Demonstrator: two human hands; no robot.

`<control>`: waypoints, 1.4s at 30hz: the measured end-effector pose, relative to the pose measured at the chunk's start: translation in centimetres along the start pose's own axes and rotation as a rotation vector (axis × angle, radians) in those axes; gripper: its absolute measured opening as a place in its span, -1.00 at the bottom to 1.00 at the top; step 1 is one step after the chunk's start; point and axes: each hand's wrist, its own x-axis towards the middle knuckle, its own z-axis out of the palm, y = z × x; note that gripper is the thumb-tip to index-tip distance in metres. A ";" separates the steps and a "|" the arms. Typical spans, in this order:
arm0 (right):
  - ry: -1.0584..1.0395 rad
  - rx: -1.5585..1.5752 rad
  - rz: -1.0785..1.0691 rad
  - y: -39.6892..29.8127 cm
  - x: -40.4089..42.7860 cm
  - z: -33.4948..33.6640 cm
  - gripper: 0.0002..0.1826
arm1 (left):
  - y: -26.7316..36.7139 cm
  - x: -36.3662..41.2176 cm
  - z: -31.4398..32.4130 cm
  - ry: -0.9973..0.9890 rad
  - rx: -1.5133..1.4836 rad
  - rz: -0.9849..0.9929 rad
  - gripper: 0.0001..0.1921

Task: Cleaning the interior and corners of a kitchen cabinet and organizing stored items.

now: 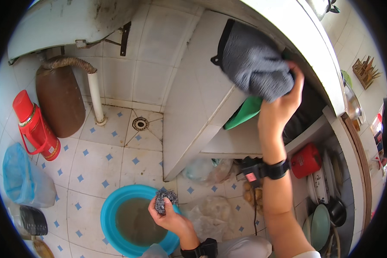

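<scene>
My left hand (171, 217) grips a steel wool scourer (163, 200) above the rim of a blue plastic basin (108, 219). Murky water (138, 222) stands in the basin. Raised at the upper right, my right hand (282, 104) holds a grey cloth (254, 61) with a dark edging and a small hanging loop. The cloth is in front of a white tiled partition (193, 93), close under the counter (293, 32). Just below the cloth, a green item (245, 113) shows partly on the tiled shelf; its kind cannot be told.
At left stand a red thermos flask (38, 129), a brown container (61, 100) and a bin with a blue liner (29, 180). A white drainpipe (96, 96) enters the floor near a drain (140, 124). Plastic bags (209, 213) lie beside the basin. Bowls (321, 222) fill a lower shelf at right.
</scene>
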 end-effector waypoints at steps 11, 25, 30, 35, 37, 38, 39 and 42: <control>-0.214 -0.095 -0.234 2.5 -4.7 -1.1 -0.67 | 0.4 -0.5 -0.7 0.019 -0.008 -0.025 -0.77; -0.384 -0.142 -0.114 4.9 -14.9 -1.9 -0.54 | -0.7 -2.2 -0.7 -0.032 -0.019 -0.132 -0.77; -0.706 -0.408 -0.439 6.1 -16.3 -3.9 -0.62 | -1.3 -2.2 -1.5 -0.009 -0.001 -0.207 -0.75; -0.981 -0.480 -0.595 9.0 -14.7 -7.9 -0.66 | -0.3 -0.6 -1.1 0.060 -0.008 -0.209 -0.74; -1.032 -0.599 -0.546 11.5 -13.7 -11.5 -0.61 | 0.2 0.4 -1.2 0.111 -0.025 -0.218 -0.72; -1.049 -0.648 -0.508 12.5 -13.1 -13.2 -0.59 | 0.8 0.8 -1.2 0.118 -0.011 -0.215 -0.72; -1.087 -0.728 -0.445 13.2 -12.5 -14.7 -0.55 | 1.5 1.0 -1.1 0.107 -0.040 -0.177 -0.71; -1.074 -0.859 -0.322 15.8 -12.5 -18.0 -0.49 | 2.6 1.2 -1.4 0.099 -0.047 -0.105 -0.70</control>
